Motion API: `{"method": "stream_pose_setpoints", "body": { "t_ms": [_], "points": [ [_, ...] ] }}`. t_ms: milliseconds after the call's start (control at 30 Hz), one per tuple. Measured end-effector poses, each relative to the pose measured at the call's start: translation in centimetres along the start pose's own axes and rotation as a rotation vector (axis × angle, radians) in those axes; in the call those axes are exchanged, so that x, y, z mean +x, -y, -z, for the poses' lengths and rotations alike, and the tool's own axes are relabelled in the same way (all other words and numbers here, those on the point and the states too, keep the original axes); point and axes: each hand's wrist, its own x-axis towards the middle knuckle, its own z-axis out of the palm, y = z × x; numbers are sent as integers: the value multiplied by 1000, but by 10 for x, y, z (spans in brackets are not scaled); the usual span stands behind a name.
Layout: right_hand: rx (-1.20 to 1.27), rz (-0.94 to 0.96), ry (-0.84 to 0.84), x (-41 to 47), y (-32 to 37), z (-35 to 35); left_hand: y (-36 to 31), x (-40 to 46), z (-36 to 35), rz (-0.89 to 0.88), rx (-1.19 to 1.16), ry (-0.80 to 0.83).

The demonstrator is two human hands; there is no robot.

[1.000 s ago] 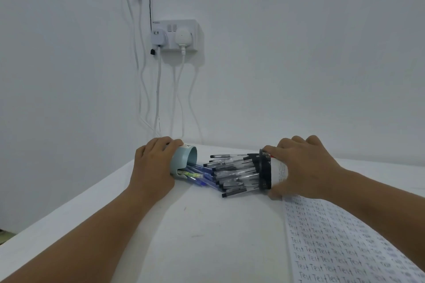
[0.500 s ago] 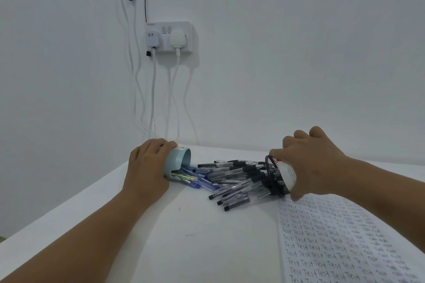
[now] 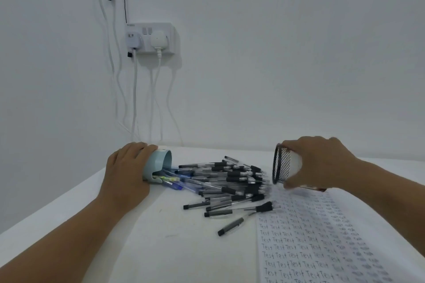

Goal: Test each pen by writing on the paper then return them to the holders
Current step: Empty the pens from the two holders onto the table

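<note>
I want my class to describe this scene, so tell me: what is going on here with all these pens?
A person has tipped two holders onto the table. The left hand grips a pale blue holder lying on its side; the right hand holds a black mesh holder, mouth toward the pile of pens. Paper filled with "Test" lies at right.

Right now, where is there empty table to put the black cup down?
Bare table lies near you, between the left forearm and the paper. It is crowded between the blue holder and the mesh holder in the right hand: the pen pile fills it.
</note>
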Motion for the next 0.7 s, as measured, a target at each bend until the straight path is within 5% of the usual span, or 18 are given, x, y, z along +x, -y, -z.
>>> {"method": "stream_pose_setpoints", "body": {
  "t_ms": [133, 300, 533, 600, 700],
  "points": [
    [717, -241, -201, -9, -32, -19, 1, 0, -2, 0, 7, -14],
    [1201, -423, -360, -13, -56, -64, 1, 0, -5, 3, 34, -14],
    [1176, -419, -299, -18, -52, -71, 3, -2, -4, 0, 64, -28],
    [1046, -415, -448, -19, -45, -65, 2, -3, -2, 2, 66, -22],
    [799, -106, -747, -19, -19, -46, 2, -2, 1, 2, 45, -11]
  ]
}}
